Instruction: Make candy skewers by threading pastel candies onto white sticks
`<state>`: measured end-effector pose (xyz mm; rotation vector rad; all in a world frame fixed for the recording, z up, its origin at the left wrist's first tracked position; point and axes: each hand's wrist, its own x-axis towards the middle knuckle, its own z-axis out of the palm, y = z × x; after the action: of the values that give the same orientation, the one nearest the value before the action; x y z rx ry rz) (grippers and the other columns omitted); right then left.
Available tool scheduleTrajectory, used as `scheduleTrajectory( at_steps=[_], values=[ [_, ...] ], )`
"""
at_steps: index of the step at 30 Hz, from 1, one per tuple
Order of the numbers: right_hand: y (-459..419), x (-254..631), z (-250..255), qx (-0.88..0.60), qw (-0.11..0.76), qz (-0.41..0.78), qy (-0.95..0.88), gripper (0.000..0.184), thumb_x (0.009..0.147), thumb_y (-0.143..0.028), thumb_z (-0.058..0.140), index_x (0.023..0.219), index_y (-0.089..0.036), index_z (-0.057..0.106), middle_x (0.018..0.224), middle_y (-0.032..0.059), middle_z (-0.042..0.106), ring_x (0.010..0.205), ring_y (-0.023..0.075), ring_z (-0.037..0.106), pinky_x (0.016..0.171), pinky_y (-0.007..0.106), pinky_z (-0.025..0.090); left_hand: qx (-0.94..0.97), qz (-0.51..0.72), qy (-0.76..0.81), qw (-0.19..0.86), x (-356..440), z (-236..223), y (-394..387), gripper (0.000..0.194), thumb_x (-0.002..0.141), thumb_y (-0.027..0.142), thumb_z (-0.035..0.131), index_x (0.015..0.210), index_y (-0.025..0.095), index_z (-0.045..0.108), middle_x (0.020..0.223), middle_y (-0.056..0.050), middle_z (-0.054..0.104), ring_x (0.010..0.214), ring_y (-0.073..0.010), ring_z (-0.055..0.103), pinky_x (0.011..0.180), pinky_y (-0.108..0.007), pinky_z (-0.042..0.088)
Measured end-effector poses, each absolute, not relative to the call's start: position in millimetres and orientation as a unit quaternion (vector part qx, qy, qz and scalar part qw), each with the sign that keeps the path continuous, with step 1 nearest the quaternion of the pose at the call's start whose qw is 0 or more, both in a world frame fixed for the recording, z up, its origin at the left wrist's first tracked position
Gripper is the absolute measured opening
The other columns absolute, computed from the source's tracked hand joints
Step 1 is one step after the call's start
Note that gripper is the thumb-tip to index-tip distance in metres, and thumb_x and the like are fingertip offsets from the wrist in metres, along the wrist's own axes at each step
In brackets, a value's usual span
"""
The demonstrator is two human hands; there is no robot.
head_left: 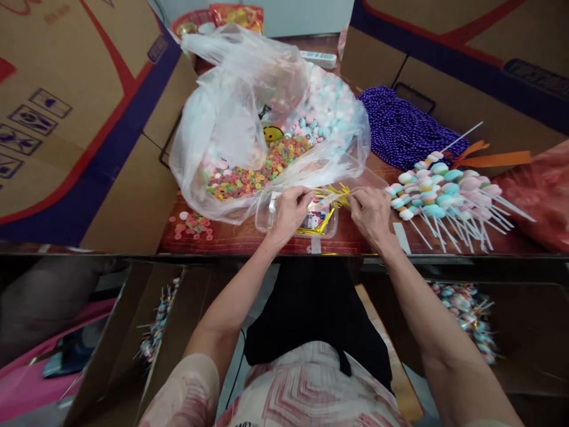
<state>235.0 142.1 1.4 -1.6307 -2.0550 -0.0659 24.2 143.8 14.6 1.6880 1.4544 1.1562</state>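
My left hand and my right hand are both closed in a pinch over a clear plastic box near the table's front edge. Between them they hold a clear wrapper and a gold twist tie, its frayed end sticking up by my right fingers. More gold ties lie in the box. Just behind my hands sits a big clear bag full of coloured ring candies and pastel marshmallows.
Several marshmallow skewers lie heaped at the right, purple bead strings behind them. Loose candies lie at the left. Cardboard boxes flank the table; boxes of wrapped skewers stand below its edge.
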Motion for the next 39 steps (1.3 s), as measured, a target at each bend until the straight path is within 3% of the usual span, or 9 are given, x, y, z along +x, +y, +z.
scheduleTrajectory(
  at_steps=[3, 6, 12, 16, 19, 23, 29, 34, 39],
  values=[
    [147, 227, 1, -0.636, 0.304, -0.048, -0.707, 0.023, 0.095, -0.024, 0.044, 0.082, -0.021, 0.063, 0.092, 0.0097, 0.072, 0.087, 0.0265, 0.059, 0.084, 0.042, 0.034, 0.557, 0.431, 0.526, 0.477, 22, 21, 133, 0.029, 0.091, 0.035, 0.061, 0.071, 0.015, 0.069, 0.06, 0.0, 0.062, 0.053, -0.01, 0.054, 0.053, -0.022, 0.041],
    [149, 218, 7, -0.645, 0.333, -0.075, -0.684, 0.022, 0.094, -0.023, 0.045, 0.08, -0.021, 0.062, 0.086, 0.0101, 0.071, 0.082, 0.0265, 0.057, 0.082, 0.041, 0.034, 0.466, 0.41, 0.48, 0.619, 27, 25, 125, 0.035, 0.09, 0.045, 0.064, 0.077, 0.013, 0.07, 0.068, -0.004, 0.068, 0.053, -0.0086, 0.058, 0.051, -0.02, 0.043],
    [127, 186, 28, -0.505, 0.327, -0.102, -0.792, 0.024, 0.098, -0.023, 0.045, 0.082, -0.02, 0.064, 0.1, 0.0079, 0.074, 0.09, 0.0237, 0.058, 0.09, 0.043, 0.032, 0.359, 0.476, 0.398, 0.697, 38, 29, 117, 0.039, 0.08, 0.054, 0.074, 0.083, 0.015, 0.07, 0.082, -0.004, 0.072, 0.075, -0.0113, 0.068, 0.067, -0.02, 0.05],
    [110, 173, 33, -0.383, 0.278, -0.007, -0.881, 0.025, 0.1, -0.027, 0.045, 0.096, -0.022, 0.069, 0.111, 0.0076, 0.072, 0.1, 0.0245, 0.058, 0.093, 0.042, 0.036, 0.304, 0.58, 0.419, 0.629, 26, 24, 116, 0.028, 0.081, 0.043, 0.075, 0.082, 0.016, 0.067, 0.076, 0.0, 0.067, 0.068, -0.009, 0.063, 0.06, -0.018, 0.048],
    [112, 181, 32, -0.385, 0.226, 0.07, -0.892, 0.026, 0.099, -0.028, 0.047, 0.109, -0.021, 0.069, 0.12, 0.0113, 0.068, 0.11, 0.0275, 0.057, 0.093, 0.041, 0.039, 0.289, 0.611, 0.492, 0.548, 4, 18, 111, 0.019, 0.085, 0.036, 0.069, 0.082, 0.018, 0.064, 0.071, 0.002, 0.062, 0.057, -0.0066, 0.055, 0.053, -0.018, 0.046],
    [124, 193, 31, -0.386, 0.086, 0.093, -0.914, 0.027, 0.094, -0.022, 0.052, 0.115, -0.019, 0.069, 0.116, 0.014, 0.068, 0.105, 0.0289, 0.058, 0.089, 0.04, 0.039, 0.349, 0.617, 0.544, 0.45, -25, 7, 98, 0.022, 0.093, 0.037, 0.055, 0.08, 0.02, 0.058, 0.065, 0.003, 0.054, 0.048, -0.0059, 0.043, 0.046, -0.019, 0.038],
    [137, 178, 40, -0.349, -0.062, 0.061, -0.933, 0.026, 0.094, -0.022, 0.051, 0.112, -0.02, 0.07, 0.097, 0.0094, 0.07, 0.081, 0.0209, 0.057, 0.075, 0.033, 0.033, 0.507, 0.545, 0.643, 0.18, -42, -8, 79, 0.018, 0.095, 0.031, 0.051, 0.086, 0.02, 0.061, 0.074, 0.0, 0.062, 0.069, -0.012, 0.056, 0.068, -0.024, 0.046],
    [134, 164, 39, -0.361, -0.052, 0.117, -0.924, 0.022, 0.095, -0.018, 0.049, 0.101, -0.015, 0.07, 0.087, 0.0093, 0.069, 0.077, 0.0193, 0.057, 0.069, 0.03, 0.033, 0.555, 0.495, 0.65, 0.158, -42, -16, 65, 0.026, 0.098, 0.035, 0.048, 0.092, 0.019, 0.067, 0.088, -0.005, 0.071, 0.085, -0.0171, 0.064, 0.081, -0.028, 0.048],
    [123, 153, 29, -0.347, -0.003, 0.23, -0.909, 0.027, 0.103, -0.029, 0.043, 0.1, -0.014, 0.066, 0.102, 0.0112, 0.067, 0.09, 0.021, 0.06, 0.078, 0.03, 0.04, 0.541, 0.512, 0.649, 0.154, -41, -24, 58, 0.03, 0.099, 0.037, 0.046, 0.093, 0.019, 0.068, 0.09, -0.006, 0.071, 0.086, -0.0175, 0.064, 0.082, -0.029, 0.047]
  ],
)
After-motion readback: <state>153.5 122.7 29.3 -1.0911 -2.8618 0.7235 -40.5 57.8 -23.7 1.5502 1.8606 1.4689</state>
